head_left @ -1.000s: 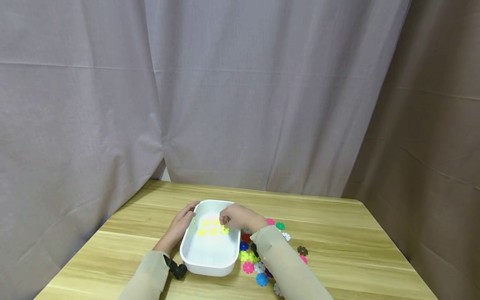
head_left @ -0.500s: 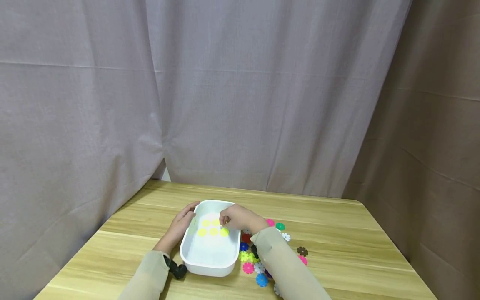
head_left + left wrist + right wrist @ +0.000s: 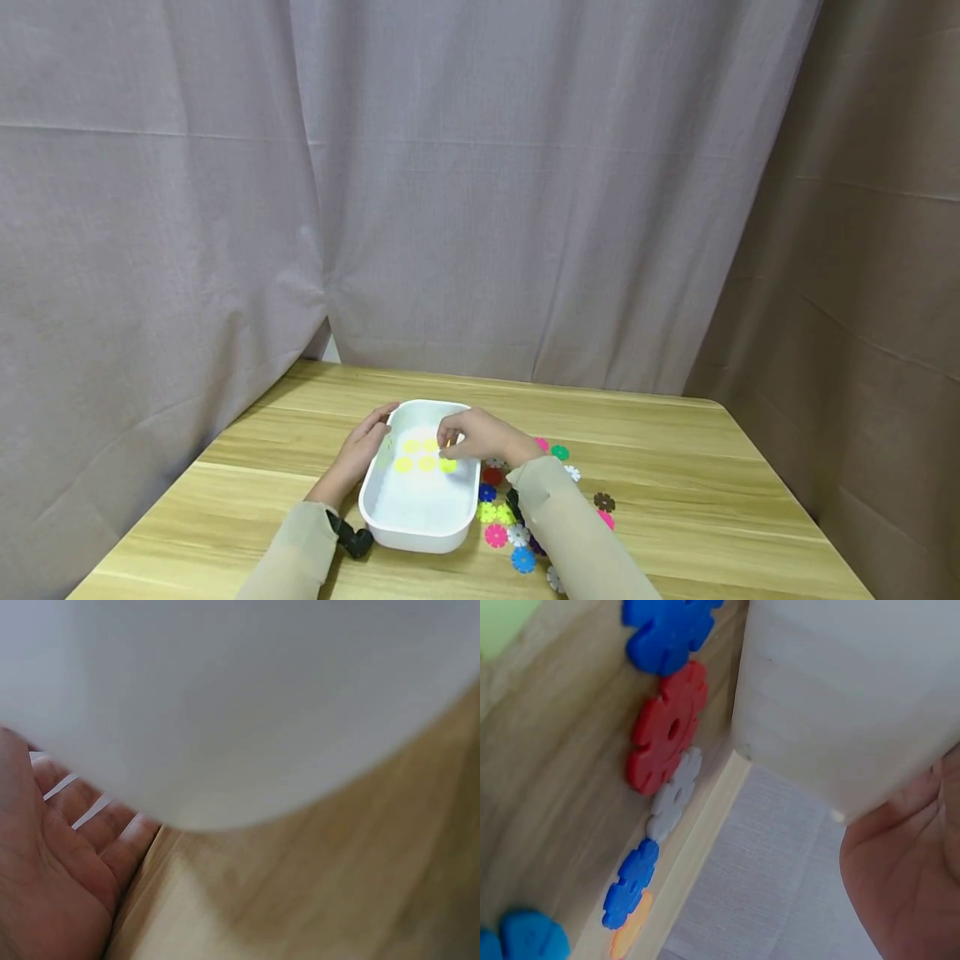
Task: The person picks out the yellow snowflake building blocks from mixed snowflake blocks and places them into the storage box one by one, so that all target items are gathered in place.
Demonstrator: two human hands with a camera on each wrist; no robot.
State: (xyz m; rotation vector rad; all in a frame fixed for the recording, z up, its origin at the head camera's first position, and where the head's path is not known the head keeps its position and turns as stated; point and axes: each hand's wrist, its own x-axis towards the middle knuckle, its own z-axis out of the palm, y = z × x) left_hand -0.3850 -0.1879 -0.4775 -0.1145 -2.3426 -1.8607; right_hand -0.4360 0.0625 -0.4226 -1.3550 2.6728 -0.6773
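Observation:
A white tray [image 3: 420, 508] lies on the table, with several yellow flower-shaped discs [image 3: 404, 464] in two rows on its floor. At its far left corner my left hand [image 3: 360, 454] holds the wall, thumb at the rim and fingers along the outside. In the left wrist view the fingers [image 3: 82, 810] stretch beside the tray's blurred side. My right hand [image 3: 483, 435] reaches over the right wall, thumb and forefinger parted just above the nearer right yellow disc [image 3: 447, 466]. In the right wrist view the tray wall hides those fingertips.
Loose flower discs lie right of the tray: red [image 3: 492, 476], dark blue [image 3: 487, 492], pink [image 3: 496, 535], light blue [image 3: 523, 559], brown [image 3: 604, 502] and others. My right forearm covers part of them. A grey curtain [image 3: 480, 208] hangs behind the table.
The nearer right yellow disc has settled flat in its row. My right thumb and forefinger have parted and the hand has shifted slightly right. My left hand stays at the tray.

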